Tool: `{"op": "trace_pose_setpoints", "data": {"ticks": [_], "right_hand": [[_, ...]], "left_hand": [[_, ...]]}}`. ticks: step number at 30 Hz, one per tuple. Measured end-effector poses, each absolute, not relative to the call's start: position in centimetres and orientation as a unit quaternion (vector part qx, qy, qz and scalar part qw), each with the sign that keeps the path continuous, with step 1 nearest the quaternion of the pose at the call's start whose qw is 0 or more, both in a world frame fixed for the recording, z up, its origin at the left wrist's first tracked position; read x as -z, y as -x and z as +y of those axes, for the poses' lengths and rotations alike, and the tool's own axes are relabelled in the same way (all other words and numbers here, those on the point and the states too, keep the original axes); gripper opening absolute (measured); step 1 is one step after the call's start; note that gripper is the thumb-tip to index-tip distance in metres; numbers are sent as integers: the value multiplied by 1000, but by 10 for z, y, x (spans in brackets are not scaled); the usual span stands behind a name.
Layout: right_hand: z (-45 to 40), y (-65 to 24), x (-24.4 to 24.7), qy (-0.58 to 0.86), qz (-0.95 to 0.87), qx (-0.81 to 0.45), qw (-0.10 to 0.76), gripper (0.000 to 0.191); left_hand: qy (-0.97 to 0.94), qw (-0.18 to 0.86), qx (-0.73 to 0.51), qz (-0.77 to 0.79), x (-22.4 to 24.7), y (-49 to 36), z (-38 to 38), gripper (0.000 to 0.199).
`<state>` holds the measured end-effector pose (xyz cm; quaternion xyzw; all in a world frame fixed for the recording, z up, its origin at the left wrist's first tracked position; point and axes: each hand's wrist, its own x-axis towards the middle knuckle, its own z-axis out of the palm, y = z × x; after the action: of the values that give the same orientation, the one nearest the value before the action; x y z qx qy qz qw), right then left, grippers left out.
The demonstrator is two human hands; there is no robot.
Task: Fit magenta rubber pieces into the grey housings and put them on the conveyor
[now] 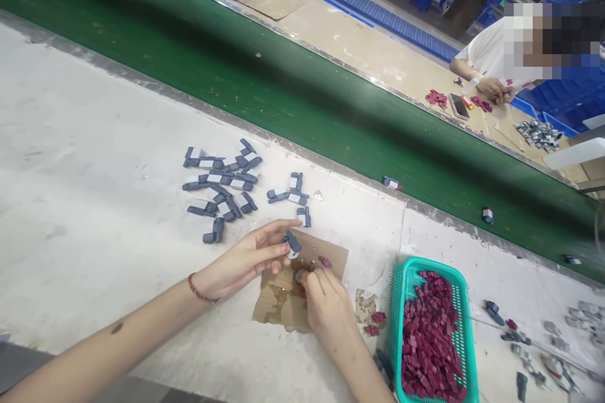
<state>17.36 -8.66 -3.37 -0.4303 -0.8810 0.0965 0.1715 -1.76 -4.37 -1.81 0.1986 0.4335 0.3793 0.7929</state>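
My left hand [258,253] is closed around a small dark blue-grey and white plastic part [293,243], pinched between thumb and fingers above a piece of brown cardboard [278,302]. My right hand [328,305] is pinched shut low over the cardboard, its fingertips at a small dark-rimmed round thing [299,276]. Whatever those fingertips may hold is hidden. One maroon piece [324,262] lies on the cardboard just beyond the right hand. Beyond my left hand, several similar blue-grey parts [227,179] lie grouped on the white table, and a smaller group [295,189] lies to their right.
A green basket [397,302] full of maroon pieces stands right of my right hand. Past the table edge runs a green conveyor belt [283,91] carrying a few parts. Loose grey pieces [586,321] lie at far right. Across the belt, a person [486,53] handles small parts.
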Motion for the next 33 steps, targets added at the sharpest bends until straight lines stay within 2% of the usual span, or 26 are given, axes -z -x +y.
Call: {"op": "trace_pose_setpoints", "data": {"ticks": [3,6,11,14,19,33], "right_hand": [[-85,-173,34,436,-875,-123,170,27],[-84,-174,31,443,-854,-192,194,27],[-83,-182,23,504,-672,-446,310,19],[-86,-185,23,513,-563,-513,396,23],[-91,-177,23,494,-518,-525,460,25],[-92,-169,22,476,-622,-448,432,18]], "left_hand": [[-215,794,-371,430,22,18,-45,41],[-246,785,-370,431,26,18,-46,47],[-325,764,-341,440,30,18,-50,41],[-336,765,-328,441,32,15,-55,39],[-342,758,-318,455,33,5,-67,42],[-338,749,-326,467,35,-6,-78,60]]}}
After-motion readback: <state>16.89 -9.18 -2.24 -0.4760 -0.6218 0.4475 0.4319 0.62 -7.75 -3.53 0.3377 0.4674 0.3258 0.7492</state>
